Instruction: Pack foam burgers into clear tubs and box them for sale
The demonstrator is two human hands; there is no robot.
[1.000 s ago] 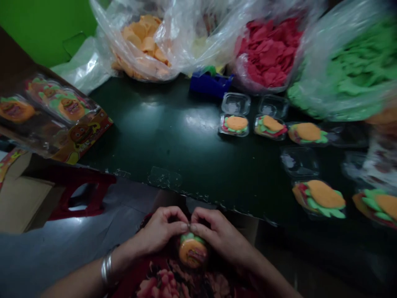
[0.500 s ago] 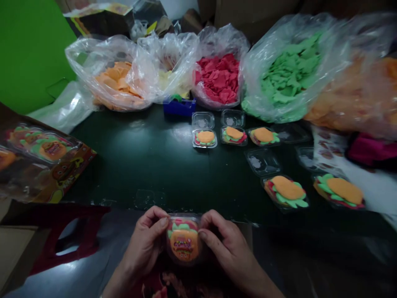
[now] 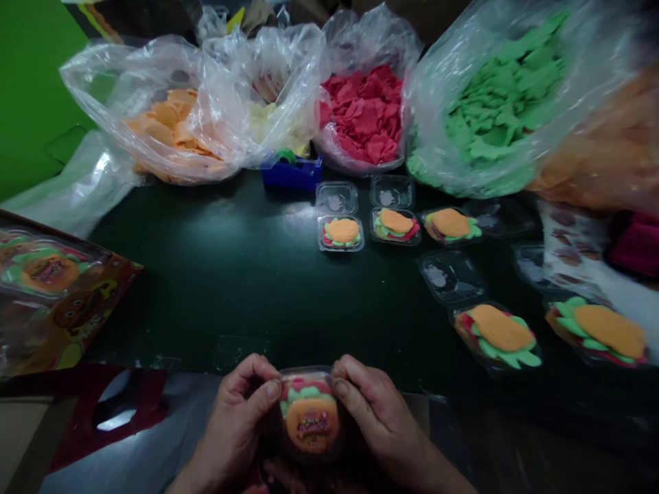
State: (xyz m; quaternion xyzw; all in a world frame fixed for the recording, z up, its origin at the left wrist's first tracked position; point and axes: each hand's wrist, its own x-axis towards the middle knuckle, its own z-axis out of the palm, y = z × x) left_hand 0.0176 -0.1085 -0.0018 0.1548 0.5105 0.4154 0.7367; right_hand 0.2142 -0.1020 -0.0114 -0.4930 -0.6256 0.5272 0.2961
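Observation:
A closed clear plastic clamshell pack (image 3: 311,427) with a toy burger inside is between my two hands, over the table's near edge. Its lid has a printed label, and orange, green and red layers show through. My left hand (image 3: 237,416) pinches the upper left edge between thumb and forefinger. On the opposite edge, my right hand (image 3: 377,410) pinches the upper right corner the same way. Beyond the hands, several opened clamshells hold burgers with orange tops, among them a burger pack (image 3: 342,233) near the middle and a larger-looking burger pack (image 3: 498,333) at right.
Plastic bags of orange pieces (image 3: 172,123), red pieces (image 3: 363,113) and green pieces (image 3: 507,103) line the back of the dark table (image 3: 221,274). A blue tape dispenser (image 3: 292,173) stands before them. At left is a display box (image 3: 77,309) with packs; a sticker sheet (image 3: 571,240) lies right.
My right thumb and forefinger have closed onto the pack's upper right corner. The pack sits slightly lower in the picture. The view has shifted, spreading the table items outward.

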